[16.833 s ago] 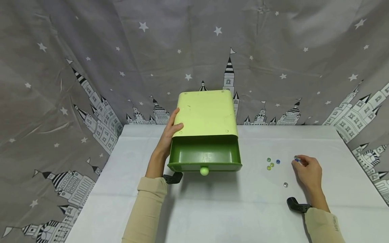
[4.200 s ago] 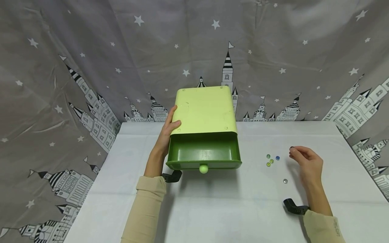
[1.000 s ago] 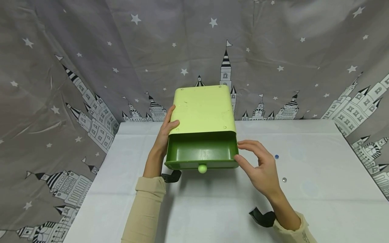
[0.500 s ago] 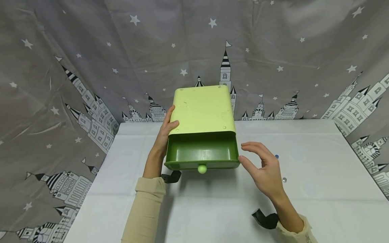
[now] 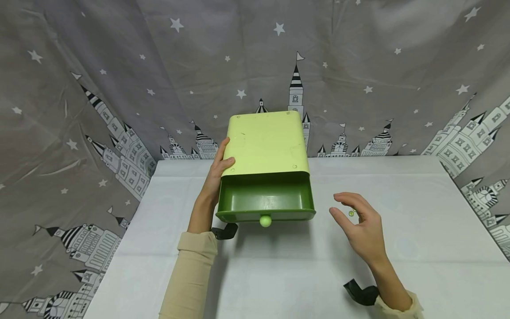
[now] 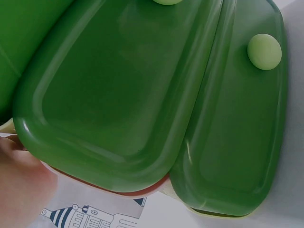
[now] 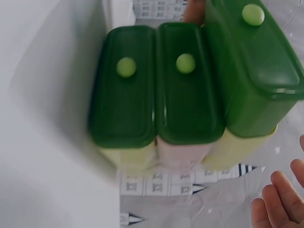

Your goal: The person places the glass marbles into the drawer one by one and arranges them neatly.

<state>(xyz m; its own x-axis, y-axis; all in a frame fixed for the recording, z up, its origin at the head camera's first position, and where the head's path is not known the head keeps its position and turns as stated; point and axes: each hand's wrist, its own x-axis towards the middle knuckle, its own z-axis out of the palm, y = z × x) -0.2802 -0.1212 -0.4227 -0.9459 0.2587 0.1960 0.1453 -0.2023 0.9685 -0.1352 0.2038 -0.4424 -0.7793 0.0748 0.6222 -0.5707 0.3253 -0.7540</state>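
Observation:
A drawer unit (image 5: 268, 144) with a pale yellow-green casing stands mid-table, and its top green drawer (image 5: 266, 197) is pulled out. What shows of the drawer's inside is bare green. Two lower green drawers (image 7: 124, 95) are pushed in, as the right wrist view shows. My left hand (image 5: 214, 179) rests against the unit's left side, thumb on the top edge. To the right of the drawer my right hand (image 5: 362, 230) hovers, thumb and fingers apart, holding nothing. Just behind its fingers a yellow-green glass marble (image 5: 351, 213) lies on the table; a second is mostly covered.
The white-covered table (image 5: 279, 274) reaches back to a grey curtain (image 5: 191, 57) printed with stars and castles. Each wrist wears a black camera mount (image 5: 360, 293).
My right hand has come from pinching small things at the right to the drawer's right edge, then back rightward, fingers spread. It now hides the blue and clear marbles. My left hand stays put.

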